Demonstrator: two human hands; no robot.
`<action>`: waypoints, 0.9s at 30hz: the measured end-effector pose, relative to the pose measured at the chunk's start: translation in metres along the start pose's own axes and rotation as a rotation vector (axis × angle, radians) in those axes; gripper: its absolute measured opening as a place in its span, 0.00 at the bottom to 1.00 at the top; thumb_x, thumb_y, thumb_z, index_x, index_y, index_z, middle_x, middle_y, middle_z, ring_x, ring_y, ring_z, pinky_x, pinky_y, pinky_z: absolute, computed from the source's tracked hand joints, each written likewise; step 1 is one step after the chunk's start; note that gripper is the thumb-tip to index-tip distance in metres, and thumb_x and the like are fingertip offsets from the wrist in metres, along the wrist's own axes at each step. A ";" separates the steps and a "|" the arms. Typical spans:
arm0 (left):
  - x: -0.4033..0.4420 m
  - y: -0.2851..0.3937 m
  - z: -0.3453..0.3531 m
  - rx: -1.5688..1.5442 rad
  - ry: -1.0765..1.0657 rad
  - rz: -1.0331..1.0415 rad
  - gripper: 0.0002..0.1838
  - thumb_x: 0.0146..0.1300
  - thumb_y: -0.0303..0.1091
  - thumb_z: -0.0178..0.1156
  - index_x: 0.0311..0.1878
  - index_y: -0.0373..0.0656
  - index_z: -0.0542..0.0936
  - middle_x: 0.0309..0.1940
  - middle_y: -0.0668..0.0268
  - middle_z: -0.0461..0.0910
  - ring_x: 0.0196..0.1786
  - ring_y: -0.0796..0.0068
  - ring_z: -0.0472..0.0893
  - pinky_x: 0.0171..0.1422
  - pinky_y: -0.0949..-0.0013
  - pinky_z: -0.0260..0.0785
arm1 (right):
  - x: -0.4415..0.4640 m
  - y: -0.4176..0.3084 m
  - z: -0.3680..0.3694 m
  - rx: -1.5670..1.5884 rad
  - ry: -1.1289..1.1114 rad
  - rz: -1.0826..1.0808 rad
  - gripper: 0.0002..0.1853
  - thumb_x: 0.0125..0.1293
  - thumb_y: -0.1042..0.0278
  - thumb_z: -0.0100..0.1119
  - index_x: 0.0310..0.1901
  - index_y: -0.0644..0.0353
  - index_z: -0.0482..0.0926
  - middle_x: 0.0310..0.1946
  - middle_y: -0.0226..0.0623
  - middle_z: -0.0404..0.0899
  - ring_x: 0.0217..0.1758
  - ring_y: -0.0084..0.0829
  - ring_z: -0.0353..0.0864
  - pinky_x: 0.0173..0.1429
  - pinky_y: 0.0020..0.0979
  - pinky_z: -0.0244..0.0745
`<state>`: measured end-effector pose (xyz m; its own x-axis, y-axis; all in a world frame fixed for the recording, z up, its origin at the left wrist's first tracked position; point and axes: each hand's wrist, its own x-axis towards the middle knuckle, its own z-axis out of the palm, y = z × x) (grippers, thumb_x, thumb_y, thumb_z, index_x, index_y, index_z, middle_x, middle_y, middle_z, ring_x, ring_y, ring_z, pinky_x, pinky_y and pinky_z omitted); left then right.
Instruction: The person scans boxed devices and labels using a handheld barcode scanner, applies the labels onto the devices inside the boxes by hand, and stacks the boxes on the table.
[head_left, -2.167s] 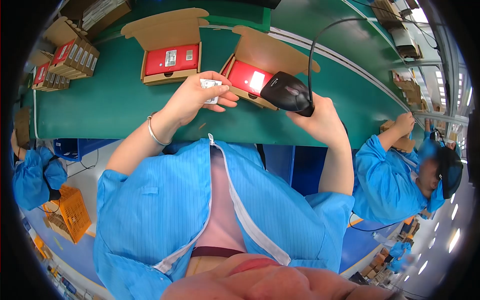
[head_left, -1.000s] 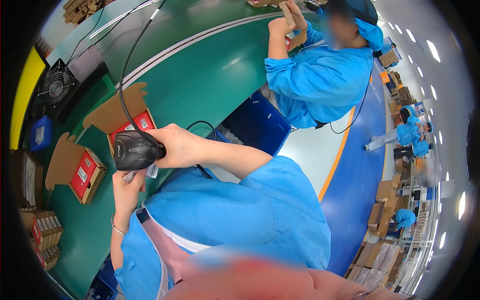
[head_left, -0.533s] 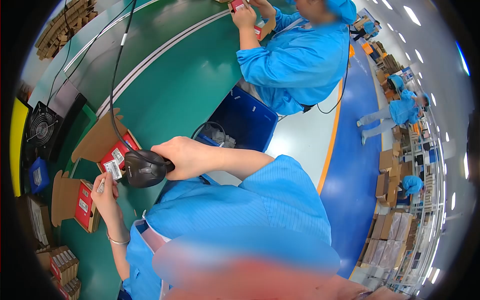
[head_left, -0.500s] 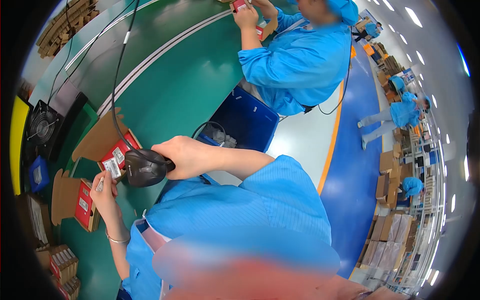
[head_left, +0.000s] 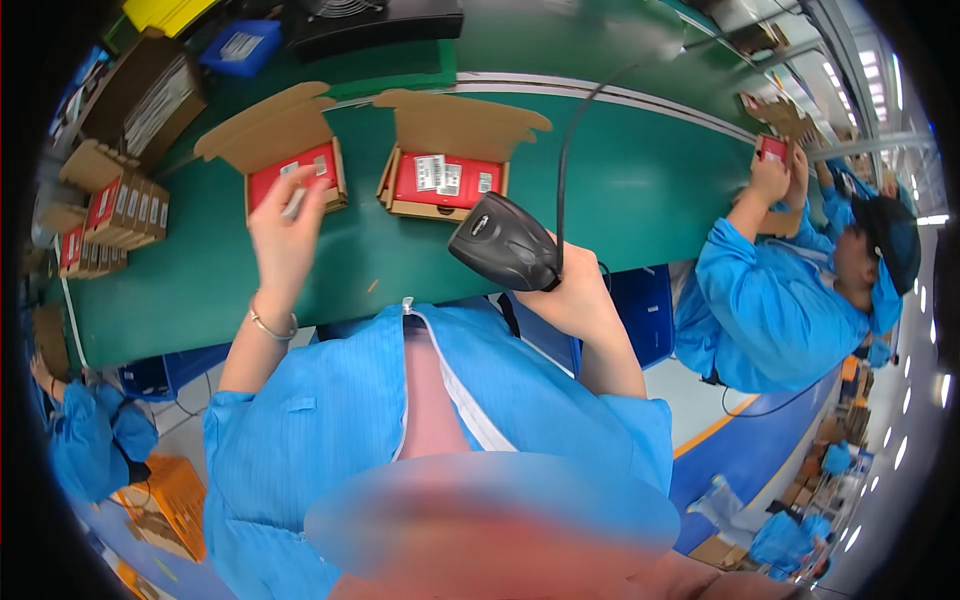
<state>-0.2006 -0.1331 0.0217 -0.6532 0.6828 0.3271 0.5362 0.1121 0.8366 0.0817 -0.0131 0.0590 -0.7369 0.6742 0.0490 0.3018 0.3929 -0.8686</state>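
My right hand (head_left: 582,296) is wrapped round the handle of a black barcode scanner (head_left: 505,242), whose head points left, with a cable rising behind it. Just beyond the scanner lies an open cardboard box (head_left: 462,118) holding a red box (head_left: 462,180) with white barcode labels. My left hand (head_left: 280,240) pinches a small white label (head_left: 293,206), its print too small to read. It hovers in front of a second open cardboard box (head_left: 268,130), partly covering the red box (head_left: 322,158) inside.
Stacked cartons (head_left: 128,210) stand at the left of the green table (head_left: 600,210). A blue tray (head_left: 240,47) and a larger carton (head_left: 155,105) sit at the back left. At right a co-worker (head_left: 780,290) handles a red item. A blue bin (head_left: 642,315) stands below the table edge.
The view has turned, so the table now runs across the frame. My left hand has moved from beside the scanner to the left-hand box, still pinching the label. My right hand keeps the scanner.
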 end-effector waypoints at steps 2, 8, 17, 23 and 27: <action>0.007 -0.023 -0.023 0.004 0.240 0.097 0.11 0.60 0.34 0.63 0.42 0.38 0.80 0.26 0.68 0.78 0.27 0.83 0.72 0.30 0.75 0.66 | 0.007 -0.005 0.004 0.002 -0.027 0.003 0.20 0.44 0.79 0.62 0.43 0.63 0.74 0.29 0.42 0.77 0.32 0.37 0.78 0.39 0.31 0.72; 0.011 -0.090 -0.062 0.380 0.087 -0.195 0.16 0.63 0.41 0.56 0.41 0.34 0.79 0.32 0.47 0.80 0.36 0.50 0.81 0.39 0.60 0.72 | 0.026 -0.009 0.014 -0.014 -0.123 -0.015 0.20 0.44 0.79 0.62 0.44 0.63 0.75 0.29 0.41 0.78 0.30 0.32 0.78 0.38 0.29 0.73; 0.018 -0.049 -0.077 0.267 -0.043 -0.105 0.13 0.60 0.32 0.53 0.40 0.31 0.78 0.28 0.49 0.80 0.31 0.59 0.82 0.38 0.65 0.72 | 0.040 -0.023 0.012 0.106 -0.221 -0.106 0.26 0.43 0.78 0.64 0.49 0.63 0.75 0.33 0.42 0.80 0.36 0.37 0.81 0.43 0.30 0.74; 0.009 -0.021 -0.065 0.075 -0.183 -0.182 0.13 0.62 0.33 0.54 0.41 0.31 0.78 0.27 0.55 0.80 0.31 0.72 0.78 0.38 0.70 0.70 | 0.031 -0.029 0.004 0.035 -0.164 -0.201 0.27 0.40 0.75 0.69 0.48 0.65 0.75 0.35 0.42 0.81 0.37 0.38 0.82 0.43 0.31 0.75; 0.009 -0.020 -0.047 0.020 -0.246 -0.182 0.12 0.62 0.32 0.53 0.41 0.31 0.78 0.28 0.56 0.80 0.31 0.73 0.78 0.38 0.70 0.70 | 0.017 -0.036 -0.015 -0.026 -0.153 -0.192 0.26 0.41 0.73 0.70 0.46 0.65 0.76 0.32 0.40 0.81 0.34 0.35 0.83 0.41 0.29 0.75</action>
<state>-0.2427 -0.1633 0.0284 -0.5915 0.8045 0.0542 0.4342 0.2612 0.8621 0.0671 -0.0064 0.0985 -0.8648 0.4838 0.1343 0.1619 0.5220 -0.8375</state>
